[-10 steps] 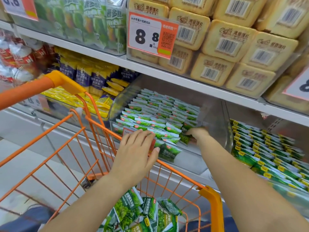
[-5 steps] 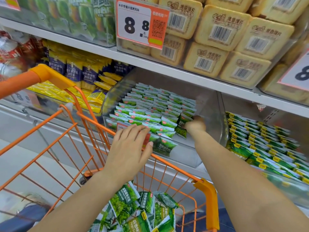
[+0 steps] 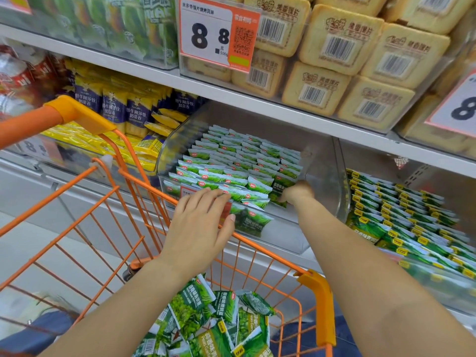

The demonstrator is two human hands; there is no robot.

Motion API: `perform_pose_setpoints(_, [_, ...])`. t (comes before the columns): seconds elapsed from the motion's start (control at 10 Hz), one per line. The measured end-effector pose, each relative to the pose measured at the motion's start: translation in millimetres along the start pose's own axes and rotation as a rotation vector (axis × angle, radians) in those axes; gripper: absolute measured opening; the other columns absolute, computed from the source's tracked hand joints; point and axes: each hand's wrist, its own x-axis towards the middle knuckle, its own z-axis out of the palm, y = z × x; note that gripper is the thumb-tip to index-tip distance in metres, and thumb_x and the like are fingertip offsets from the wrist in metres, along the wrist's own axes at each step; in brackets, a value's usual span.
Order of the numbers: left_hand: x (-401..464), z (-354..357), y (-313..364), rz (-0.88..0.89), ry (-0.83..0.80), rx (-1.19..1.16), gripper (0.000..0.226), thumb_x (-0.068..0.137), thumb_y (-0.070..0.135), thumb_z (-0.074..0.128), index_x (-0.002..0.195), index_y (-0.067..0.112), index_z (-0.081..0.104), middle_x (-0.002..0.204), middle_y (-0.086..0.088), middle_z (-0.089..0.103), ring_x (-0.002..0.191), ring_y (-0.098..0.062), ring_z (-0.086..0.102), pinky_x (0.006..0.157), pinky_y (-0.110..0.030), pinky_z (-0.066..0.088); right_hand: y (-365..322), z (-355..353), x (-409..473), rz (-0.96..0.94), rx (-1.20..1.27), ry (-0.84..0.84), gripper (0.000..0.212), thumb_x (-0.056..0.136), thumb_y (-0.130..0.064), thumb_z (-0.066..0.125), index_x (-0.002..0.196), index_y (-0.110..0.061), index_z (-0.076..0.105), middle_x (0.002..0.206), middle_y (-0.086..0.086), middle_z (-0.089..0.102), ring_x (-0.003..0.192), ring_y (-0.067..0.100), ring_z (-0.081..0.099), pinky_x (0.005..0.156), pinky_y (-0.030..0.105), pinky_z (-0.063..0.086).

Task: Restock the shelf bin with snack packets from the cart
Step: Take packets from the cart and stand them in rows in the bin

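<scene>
A clear plastic shelf bin [image 3: 324,161] holds several rows of green snack packets [image 3: 239,161] standing on edge. My left hand [image 3: 199,222] lies with straight fingers against the bin's front wall, over its price tag. My right hand [image 3: 296,194] reaches inside the bin at the front right, its fingers curled round a dark green packet [image 3: 280,186] beside the rows; the fingertips are hidden. Below, the orange wire cart [image 3: 316,292] carries a heap of loose green packets [image 3: 219,323].
A neighbouring bin at the right holds green packets with yellow labels [image 3: 412,220]. Blue and yellow packs [image 3: 123,109] fill the bin at the left. The shelf above carries beige biscuit packs [image 3: 334,47] and an orange price tag [image 3: 219,34]. The cart handle [image 3: 38,119] crosses the left.
The view has shifted slightly. My right hand has pushed deeper into the bin's front right corner with the packet. My left hand stays on the bin front.
</scene>
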Motion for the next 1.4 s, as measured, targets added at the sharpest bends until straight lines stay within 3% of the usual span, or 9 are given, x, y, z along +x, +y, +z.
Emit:
perform_pose_setpoints(0.2, [1,0,0,-0.001,0.009,0.000,0.052,0.097,0.044,0.029,0.127,0.015,0.059,0.128,0.001,0.059,0.124,-0.020,0.050,0.103,-0.031,0.022,5,4,9,-0.032,-0.022,0.169,0.014,0.089,-0.007,0.061,0.100,-0.006,0.053,0.117,0.015,0.062,0.108,0.029,0.061,0.068,0.027,0.041])
perform_pose_setpoints(0.3, [1,0,0,0.001,0.005,-0.002,0.052,0.097,0.044,0.028,0.128,0.015,0.059,0.128,0.001,0.059,0.123,-0.021,0.050,0.102,-0.031,0.023,5,3,12,-0.056,-0.030,0.190,0.011,0.090,-0.004,0.057,0.100,-0.006,0.054,0.115,0.016,0.062,0.106,0.029,0.061,0.066,0.027,0.039])
perform_pose_setpoints(0.4, [1,0,0,0.001,0.002,-0.001,0.053,0.097,0.044,0.028,0.128,0.014,0.059,0.128,0.001,0.059,0.124,-0.021,0.050,0.102,-0.031,0.022,3,4,13,-0.078,-0.028,0.144,0.024,0.092,-0.010,0.057,0.116,-0.004,0.058,0.110,0.014,0.061,0.095,0.026,0.060,0.061,0.026,0.039])
perform_pose_setpoints(0.5, [1,0,0,0.001,0.003,0.005,0.053,0.097,0.044,0.028,0.128,0.014,0.059,0.128,0.000,0.059,0.123,-0.022,0.051,0.102,-0.031,0.023,-1,6,15,-0.097,0.054,0.102,0.042,0.094,-0.008,0.053,0.135,-0.007,0.044,0.132,0.012,0.053,0.113,0.026,0.056,0.074,0.025,0.039])
perform_pose_setpoints(0.6, [1,0,0,0.000,0.003,0.002,0.053,0.097,0.044,0.028,0.127,0.014,0.059,0.128,0.000,0.059,0.123,-0.022,0.051,0.102,-0.032,0.023,-3,8,12,-0.120,0.142,0.100,0.049,0.092,-0.005,0.054,0.138,-0.007,0.038,0.136,0.013,0.049,0.118,0.029,0.053,0.083,0.029,0.045])
perform_pose_setpoints(0.8, [0,0,0,-0.002,0.000,-0.007,0.053,0.097,0.044,0.028,0.129,0.015,0.059,0.130,0.001,0.058,0.125,-0.021,0.049,0.103,-0.032,0.022,3,8,8,-0.062,0.164,0.032,0.036,0.082,-0.022,0.074,0.109,-0.007,0.056,0.107,0.011,0.063,0.096,0.029,0.063,0.084,0.039,0.055])
perform_pose_setpoints(1.0, [0,0,0,-0.003,0.009,-0.008,0.053,0.097,0.044,0.028,0.129,0.015,0.059,0.130,0.001,0.058,0.125,-0.021,0.049,0.103,-0.032,0.022,5,12,10,-0.047,0.138,0.009,0.024,0.087,-0.022,0.069,0.102,-0.006,0.059,0.109,0.013,0.065,0.096,0.029,0.065,0.087,0.041,0.055])
perform_pose_setpoints(1.2, [1,0,0,-0.003,0.005,-0.005,0.053,0.097,0.044,0.028,0.129,0.015,0.058,0.130,0.001,0.058,0.125,-0.020,0.049,0.103,-0.032,0.023,6,10,11,0.002,0.109,0.065,0.006,0.092,-0.004,0.052,0.095,-0.005,0.047,0.115,0.017,0.062,0.103,0.031,0.065,0.085,0.037,0.053])
perform_pose_setpoints(1.4, [1,0,0,-0.002,-0.003,-0.001,0.053,0.097,0.044,0.028,0.130,0.015,0.058,0.130,0.000,0.058,0.125,-0.021,0.049,0.104,-0.033,0.023,2,7,7,-0.047,-0.023,0.102,0.005,0.094,-0.007,0.052,0.095,-0.006,0.048,0.100,0.013,0.060,0.109,0.029,0.060,0.070,0.029,0.041])
